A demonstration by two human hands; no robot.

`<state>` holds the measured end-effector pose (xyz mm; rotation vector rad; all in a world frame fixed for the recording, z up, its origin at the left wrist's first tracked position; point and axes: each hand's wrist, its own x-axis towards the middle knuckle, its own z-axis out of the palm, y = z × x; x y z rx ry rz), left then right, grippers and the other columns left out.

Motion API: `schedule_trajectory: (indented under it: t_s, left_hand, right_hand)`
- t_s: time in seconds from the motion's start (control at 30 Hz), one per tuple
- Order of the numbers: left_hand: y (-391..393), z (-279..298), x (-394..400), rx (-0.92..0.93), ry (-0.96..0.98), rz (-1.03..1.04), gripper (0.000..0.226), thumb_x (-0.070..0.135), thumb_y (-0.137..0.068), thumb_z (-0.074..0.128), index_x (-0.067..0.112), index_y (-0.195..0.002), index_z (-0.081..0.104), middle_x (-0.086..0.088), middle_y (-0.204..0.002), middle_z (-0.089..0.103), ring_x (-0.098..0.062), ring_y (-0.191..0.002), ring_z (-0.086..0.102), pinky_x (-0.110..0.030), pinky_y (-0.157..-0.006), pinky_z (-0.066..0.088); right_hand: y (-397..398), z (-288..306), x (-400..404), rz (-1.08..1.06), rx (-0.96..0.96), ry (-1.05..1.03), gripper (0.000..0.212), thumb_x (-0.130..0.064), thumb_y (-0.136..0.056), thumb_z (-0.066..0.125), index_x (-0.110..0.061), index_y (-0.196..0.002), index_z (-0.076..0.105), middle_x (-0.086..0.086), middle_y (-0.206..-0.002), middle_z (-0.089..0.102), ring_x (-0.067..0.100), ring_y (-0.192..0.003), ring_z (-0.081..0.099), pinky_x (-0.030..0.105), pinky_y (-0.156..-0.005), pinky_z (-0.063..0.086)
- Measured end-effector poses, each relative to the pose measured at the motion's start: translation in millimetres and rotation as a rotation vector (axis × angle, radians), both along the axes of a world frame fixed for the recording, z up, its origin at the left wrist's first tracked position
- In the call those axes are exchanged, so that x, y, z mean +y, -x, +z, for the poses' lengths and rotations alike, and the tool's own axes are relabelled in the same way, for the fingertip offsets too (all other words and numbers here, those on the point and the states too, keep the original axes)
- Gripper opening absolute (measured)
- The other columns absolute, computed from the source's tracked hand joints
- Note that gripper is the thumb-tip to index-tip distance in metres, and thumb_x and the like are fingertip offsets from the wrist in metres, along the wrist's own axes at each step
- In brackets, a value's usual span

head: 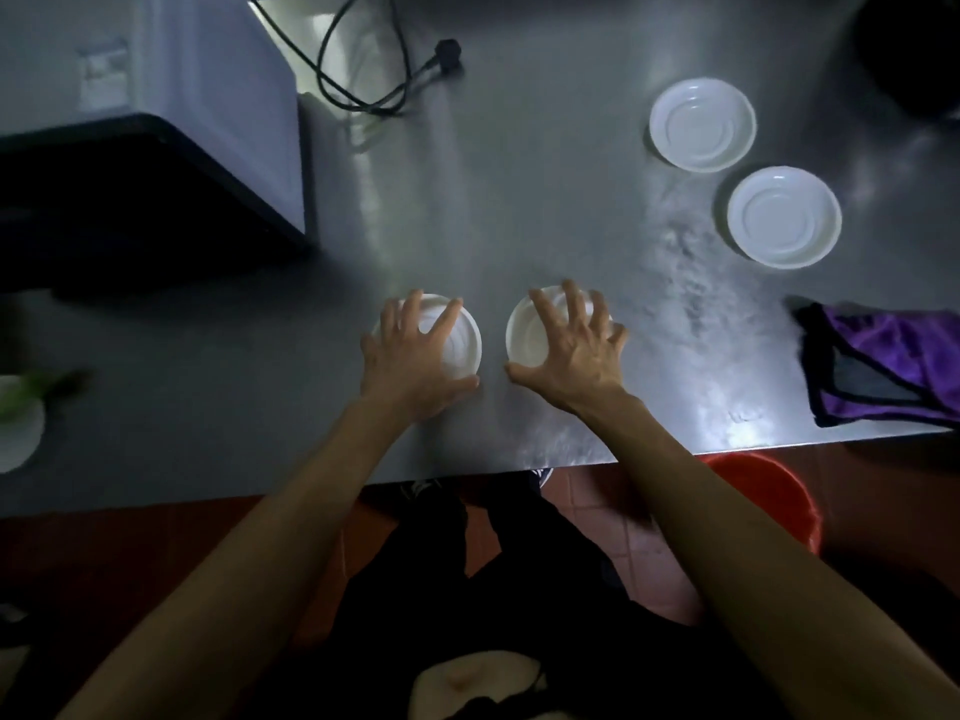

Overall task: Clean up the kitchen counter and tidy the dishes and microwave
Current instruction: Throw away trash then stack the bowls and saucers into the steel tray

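Note:
Two small white dishes lie side by side on the steel counter (519, 200) near its front edge. My left hand (410, 356) covers the left dish (462, 340), fingers spread over its top and thumb at its near rim. My right hand (571, 350) spans the right dish (524, 332), fingertips curled over the far rim and thumb hooked at the near rim. Two more white saucers, one (702, 124) farther back and one (783, 216) nearer, sit at the right. The microwave (156, 96) stands at the back left.
A black power cord and plug (363, 70) lie behind the microwave. A purple cloth (883, 366) lies at the right edge. A white bowl with something green (21, 418) sits at the far left. A red bucket (763, 491) stands on the floor below. A dark object (914, 49) fills the top right corner.

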<state>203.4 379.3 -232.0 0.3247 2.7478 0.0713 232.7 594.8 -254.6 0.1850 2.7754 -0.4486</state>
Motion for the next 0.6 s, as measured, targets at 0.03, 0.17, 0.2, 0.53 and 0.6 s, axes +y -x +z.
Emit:
schedule_trajectory:
  t_s: [0.03, 0.17, 0.2, 0.53, 0.6]
  left_hand:
    - [-3.7, 2.3, -7.9, 0.008, 0.006, 0.015, 0.104, 0.077, -0.064, 0.062, 0.042, -0.15, 0.017, -0.004, -0.157, 0.015, -0.036, -0.142, 0.018, -0.063, -0.103, 0.036]
    - [-23.2, 14.7, -43.9, 0.037, -0.014, 0.11, 0.106, 0.073, -0.068, 0.069, 0.039, -0.153, 0.015, -0.006, -0.158, 0.01, -0.037, -0.144, 0.013, -0.064, -0.104, 0.033]
    - [-28.2, 16.6, -54.1, 0.025, -0.034, 0.144, 0.106, 0.071, -0.07, 0.069, 0.039, -0.153, 0.013, -0.006, -0.159, 0.007, -0.037, -0.145, 0.009, -0.065, -0.105, 0.03]
    - [-99.0, 22.8, -177.7, 0.017, -0.103, 0.408, 0.105, 0.074, -0.07, 0.065, 0.041, -0.153, 0.011, -0.002, -0.162, -0.004, -0.035, -0.149, -0.002, -0.065, -0.112, 0.021]
    - [-120.0, 23.0, -206.9, 0.011, -0.113, 0.454, 0.106, 0.073, -0.069, 0.065, 0.041, -0.154, 0.01, -0.003, -0.162, -0.004, -0.035, -0.149, -0.002, -0.065, -0.112, 0.021]
  right_hand:
    - [1.4, 1.7, -7.1, 0.025, -0.002, 0.003, 0.106, -0.077, -0.064, 0.062, -0.041, -0.152, 0.015, 0.002, -0.163, 0.009, 0.038, -0.148, 0.009, 0.062, -0.106, 0.028]
    - [3.8, 10.5, -43.3, 0.133, 0.014, 0.017, 0.105, -0.076, -0.063, 0.065, -0.04, -0.151, 0.018, 0.002, -0.162, 0.012, 0.039, -0.146, 0.012, 0.062, -0.105, 0.029]
    - [3.6, 12.3, -53.6, 0.161, 0.017, 0.019, 0.105, -0.076, -0.063, 0.065, -0.04, -0.151, 0.018, 0.002, -0.162, 0.012, 0.039, -0.146, 0.013, 0.062, -0.105, 0.029]
    - [-23.6, 34.2, -182.7, 0.419, 0.069, -0.015, 0.105, -0.076, -0.066, 0.065, -0.04, -0.152, 0.016, 0.002, -0.163, 0.009, 0.039, -0.146, 0.012, 0.064, -0.105, 0.029]
    - [-36.8, 38.5, -213.8, 0.463, 0.075, -0.027, 0.105, -0.075, -0.066, 0.066, -0.04, -0.152, 0.017, 0.002, -0.163, 0.009, 0.039, -0.146, 0.011, 0.064, -0.105, 0.029]
